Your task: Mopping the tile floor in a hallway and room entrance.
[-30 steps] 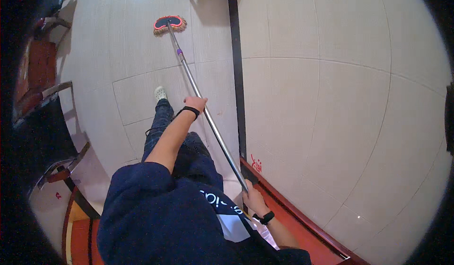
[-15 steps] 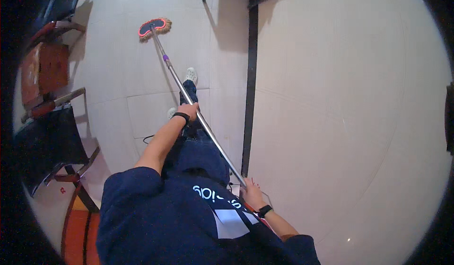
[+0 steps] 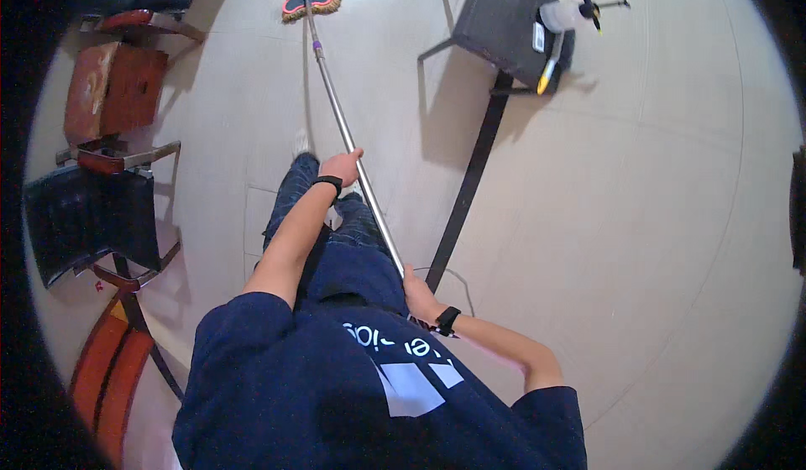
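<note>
Both my hands hold a long-handled mop (image 3: 332,92) slanting away from me across the pale floor. My left hand (image 3: 341,168) is wrapped round the middle of its silver pole. Nearer my waist, my right hand (image 3: 420,295) grips the lower end. At the far end, the mop head (image 3: 311,3) rests on the floor, with a tan fringe round a dark plate edged in orange-red. A purple collar (image 3: 317,46) joins sections of the pole. Each wrist has a black band.
A dark stool or small table (image 3: 504,21) stands ahead to the right, bearing a pump spray bottle (image 3: 561,17) and a yellow-tipped tool (image 3: 547,74). Black chairs (image 3: 92,218) and a reddish-brown wooden cabinet (image 3: 113,91) line the left. A black strip (image 3: 470,189) crosses the floor.
My right hand and the pole's near end have moved up and left. The mop head lies farther off and slightly right. I have stepped, and more of the stool shows.
</note>
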Motion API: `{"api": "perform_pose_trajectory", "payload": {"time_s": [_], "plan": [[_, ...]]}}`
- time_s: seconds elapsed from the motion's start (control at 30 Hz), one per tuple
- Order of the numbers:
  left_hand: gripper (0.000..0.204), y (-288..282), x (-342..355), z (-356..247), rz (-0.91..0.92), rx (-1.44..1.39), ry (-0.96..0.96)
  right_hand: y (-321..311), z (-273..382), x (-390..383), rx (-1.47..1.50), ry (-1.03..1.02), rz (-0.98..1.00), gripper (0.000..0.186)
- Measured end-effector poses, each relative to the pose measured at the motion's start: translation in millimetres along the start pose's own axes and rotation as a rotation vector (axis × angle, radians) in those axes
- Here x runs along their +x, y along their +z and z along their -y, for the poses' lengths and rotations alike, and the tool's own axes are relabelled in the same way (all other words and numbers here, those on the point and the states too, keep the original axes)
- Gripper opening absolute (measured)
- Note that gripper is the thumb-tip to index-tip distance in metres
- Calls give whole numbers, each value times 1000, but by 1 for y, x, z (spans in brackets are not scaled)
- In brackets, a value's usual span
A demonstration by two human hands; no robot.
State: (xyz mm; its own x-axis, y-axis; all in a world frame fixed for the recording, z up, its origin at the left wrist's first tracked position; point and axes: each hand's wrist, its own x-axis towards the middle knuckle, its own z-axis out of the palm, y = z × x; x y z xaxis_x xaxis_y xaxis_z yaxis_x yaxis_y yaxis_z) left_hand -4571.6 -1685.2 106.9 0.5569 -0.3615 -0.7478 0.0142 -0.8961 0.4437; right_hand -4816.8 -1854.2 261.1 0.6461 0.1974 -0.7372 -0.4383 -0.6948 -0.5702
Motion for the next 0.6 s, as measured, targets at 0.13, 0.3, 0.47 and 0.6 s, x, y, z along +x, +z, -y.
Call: {"api": "perform_pose_trajectory", "payload": {"time_s": [0.13, 0.3, 0.47, 0.6], "plan": [[42, 21, 46, 33, 125, 117, 0, 11, -26, 31, 45, -11, 99, 37], [36, -48, 71, 35, 271, 192, 116, -25, 45, 54, 354, 497, 133, 47], [37, -166, 126, 84, 256, 228, 120, -74, 145, 137, -9, 408, 173, 49], [32, -240, 162, 90, 231, 117, 122, -122, 188, 192, 100, 165, 27, 43]]}}
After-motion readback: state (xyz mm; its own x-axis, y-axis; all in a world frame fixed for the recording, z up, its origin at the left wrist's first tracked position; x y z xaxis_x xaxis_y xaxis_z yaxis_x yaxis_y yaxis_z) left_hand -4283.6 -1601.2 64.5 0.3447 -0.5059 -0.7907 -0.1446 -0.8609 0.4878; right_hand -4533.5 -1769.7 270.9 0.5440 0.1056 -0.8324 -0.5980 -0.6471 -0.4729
